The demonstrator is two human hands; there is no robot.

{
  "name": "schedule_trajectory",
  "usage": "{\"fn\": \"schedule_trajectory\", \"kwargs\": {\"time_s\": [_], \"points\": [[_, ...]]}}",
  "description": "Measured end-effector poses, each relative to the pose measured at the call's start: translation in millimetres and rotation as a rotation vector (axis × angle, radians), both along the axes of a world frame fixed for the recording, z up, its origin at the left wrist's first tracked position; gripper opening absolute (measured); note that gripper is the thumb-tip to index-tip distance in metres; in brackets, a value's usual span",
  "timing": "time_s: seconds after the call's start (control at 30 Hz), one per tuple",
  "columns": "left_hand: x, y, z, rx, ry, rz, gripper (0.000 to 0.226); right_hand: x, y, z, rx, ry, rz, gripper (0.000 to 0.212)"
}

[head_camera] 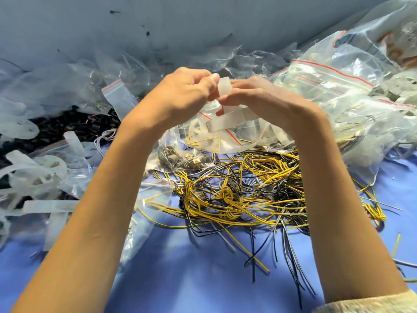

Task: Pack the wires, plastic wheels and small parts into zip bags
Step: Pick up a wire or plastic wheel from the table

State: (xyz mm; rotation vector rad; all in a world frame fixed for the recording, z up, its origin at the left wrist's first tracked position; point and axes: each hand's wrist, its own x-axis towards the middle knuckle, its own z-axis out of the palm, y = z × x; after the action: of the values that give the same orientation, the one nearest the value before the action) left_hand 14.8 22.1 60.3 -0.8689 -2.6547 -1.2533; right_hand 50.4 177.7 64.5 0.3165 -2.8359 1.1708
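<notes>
At the far left, pale plastic strips [45, 206] lie heaped over a pile of dark parts [67, 125], with a flat zip bag [117, 96] tilted just beyond them. The left hand [180, 96] is raised above the table [203, 279], its fingers curled and its thumb and fingertips pinching the top of a translucent band [224, 86]. The band stands between the two hands, above an open bag [225, 134] that has more pale bands in it. I cannot tell whether either hand also holds that bag. Below the left wrist sits a parts bag [178, 154] with small metal pieces inside. The right hand [266, 102] meets the left, its fingers curled and nipping the same band lower down. Under and in front of both hands, yellow and black wires [237, 195] sprawl in a tangle on the blue table, some knotted into bundles. To the right, large bags [334, 86] with red zip lines are piled up, and wires show through the nearest one.
</notes>
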Motion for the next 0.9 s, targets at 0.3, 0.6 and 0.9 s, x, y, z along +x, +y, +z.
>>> {"fn": "schedule_trajectory", "kwargs": {"time_s": [0.3, 0.6, 0.9], "points": [[-1, 2, -5, -0.286, -0.096, 0.070, 0.064, -1, 4, -2, 0.045, 0.040, -0.029, 0.040], [-4, 2, -10, -0.327, 0.121, 0.230, 0.042, -6, 8, -1, 0.073, 0.056, -0.066, 0.054], [2, 3, -9, -0.312, 0.165, 0.272, 0.008, -5, 11, 0, 0.076, 0.076, -0.096, 0.047]]}}
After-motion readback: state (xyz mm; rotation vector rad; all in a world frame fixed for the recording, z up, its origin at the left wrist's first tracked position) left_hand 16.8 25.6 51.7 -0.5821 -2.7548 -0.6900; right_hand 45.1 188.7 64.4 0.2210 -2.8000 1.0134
